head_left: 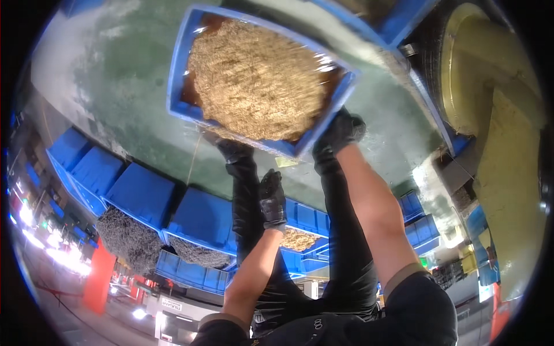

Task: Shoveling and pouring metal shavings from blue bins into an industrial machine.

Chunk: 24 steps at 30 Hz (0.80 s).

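A blue plastic bin (176, 81) heaped with small golden-brown metal-like pieces (259, 81) is in front of me, at an angle above my feet. My right hand (345, 130), in a black glove, is closed at the bin's right side, near its lower right corner; its fingertips are partly hidden against the dark shoe and trouser leg. My left hand (272, 199), also in a black glove, is apart from the bin, beside my left leg. Its fingers are curled together and nothing shows in them. Motion smears the pieces at the bin's right side.
Behind me, on the left, blue bins (141, 193) stand in a row, some with dark grey shavings (128, 239). Another bin between my legs holds golden pieces (298, 239). A big round yellowish machine part (461, 69) is at right. A blue frame (430, 104) edges it. The floor (133, 75) is green.
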Motion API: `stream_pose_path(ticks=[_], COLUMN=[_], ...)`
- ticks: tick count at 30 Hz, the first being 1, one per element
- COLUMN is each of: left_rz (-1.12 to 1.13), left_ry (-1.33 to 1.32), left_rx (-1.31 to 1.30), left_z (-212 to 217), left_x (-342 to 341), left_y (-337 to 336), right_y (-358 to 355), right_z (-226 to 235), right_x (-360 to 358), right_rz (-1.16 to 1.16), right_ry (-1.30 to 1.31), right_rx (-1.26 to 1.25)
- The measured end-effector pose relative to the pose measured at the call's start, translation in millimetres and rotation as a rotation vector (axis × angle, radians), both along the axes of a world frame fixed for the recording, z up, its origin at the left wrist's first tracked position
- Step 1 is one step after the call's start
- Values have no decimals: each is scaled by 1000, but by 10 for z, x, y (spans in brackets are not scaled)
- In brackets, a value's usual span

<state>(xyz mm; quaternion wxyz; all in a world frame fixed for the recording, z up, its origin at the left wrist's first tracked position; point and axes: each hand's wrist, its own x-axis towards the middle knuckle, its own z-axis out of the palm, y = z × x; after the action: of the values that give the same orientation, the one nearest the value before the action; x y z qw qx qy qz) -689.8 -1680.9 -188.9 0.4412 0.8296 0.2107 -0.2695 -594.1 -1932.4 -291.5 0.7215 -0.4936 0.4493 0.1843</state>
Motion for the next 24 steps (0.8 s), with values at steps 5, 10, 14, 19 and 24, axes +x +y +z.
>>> stream_pose_path(ticks=[5, 10, 14, 19, 24], left_rz=[545, 743, 785, 159, 535], left_ry=[334, 475, 516, 108, 496], left_rx=[-545, -724, -887, -470, -461], left_z=[329, 210, 318, 100, 295], left_x=[-201, -619, -790, -1111, -1106], left_y=[-456, -843, -1361, -1328, -1557], right_y=[-157, -40, -310, -175, -16], right_z=[-189, -359, -546, -334, -598], right_x=[-247, -256, -498, -342, -469], right_rz=[-704, -581, -803, -641, -686], right_ry=[43, 131, -10, 83, -53], right_rx=[456, 216, 393, 310, 534])
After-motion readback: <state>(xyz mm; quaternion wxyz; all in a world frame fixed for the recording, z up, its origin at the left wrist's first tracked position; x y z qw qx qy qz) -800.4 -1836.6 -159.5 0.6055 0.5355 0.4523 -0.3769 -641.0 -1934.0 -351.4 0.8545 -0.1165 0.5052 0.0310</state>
